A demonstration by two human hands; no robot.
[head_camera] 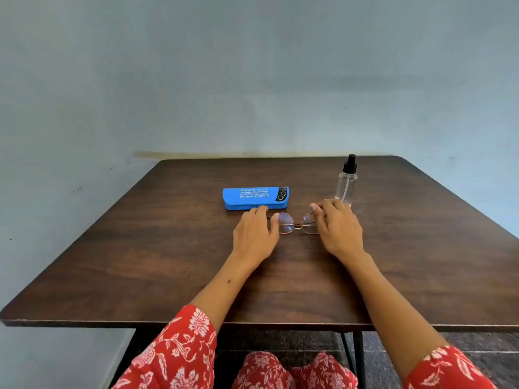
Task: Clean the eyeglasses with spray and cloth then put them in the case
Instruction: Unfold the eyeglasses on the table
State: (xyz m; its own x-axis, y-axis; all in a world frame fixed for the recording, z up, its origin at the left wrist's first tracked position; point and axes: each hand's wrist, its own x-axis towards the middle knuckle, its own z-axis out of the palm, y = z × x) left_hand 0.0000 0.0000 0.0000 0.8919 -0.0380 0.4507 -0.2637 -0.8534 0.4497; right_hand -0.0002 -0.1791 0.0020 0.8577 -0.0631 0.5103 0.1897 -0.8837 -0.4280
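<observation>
The left hand [254, 233] and right hand [335, 227] lie on the glasses [295, 223] at either end, fingers loosely curved over the frame; whether they pinch it or only touch cannot be told. The glasses lie on the counter [168, 248], temples hidden. Behind them the blue case [255, 197] is closed, contents unseen. The clear spray bottle [346, 182] stands upright beyond the right hand

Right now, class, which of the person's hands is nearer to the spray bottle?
Right. The right hand sits just in front of the spray bottle, at the eyeglasses' right end. The left hand is farther left, at the other end.
</observation>
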